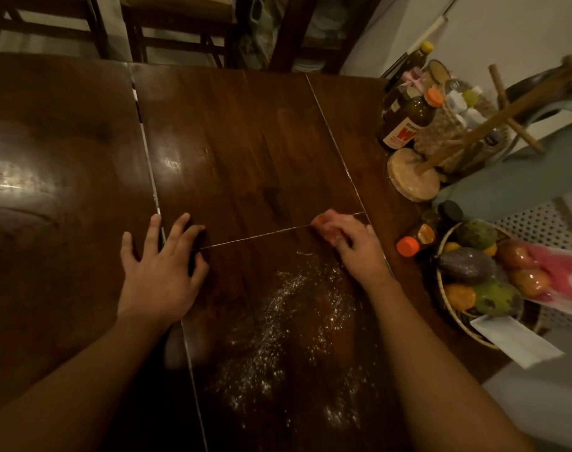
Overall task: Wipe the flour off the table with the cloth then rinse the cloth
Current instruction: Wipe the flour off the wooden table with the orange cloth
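White flour (287,324) is scattered over the near middle of the dark wooden table (245,141), between my two forearms. My right hand (359,249) presses down on a small pinkish cloth (323,223), fingers closed over it, just beyond the far end of the flour. Most of the cloth is hidden under the hand. My left hand (162,259) lies flat on the table to the left of the flour, fingers spread, holding nothing.
At the right edge stands a wicker basket (447,324) of fruit, with orange-capped bottles (415,241) beside it. Further back are a wooden stand (413,177) and brown bottles (405,125). Chairs (177,31) stand beyond the far edge.
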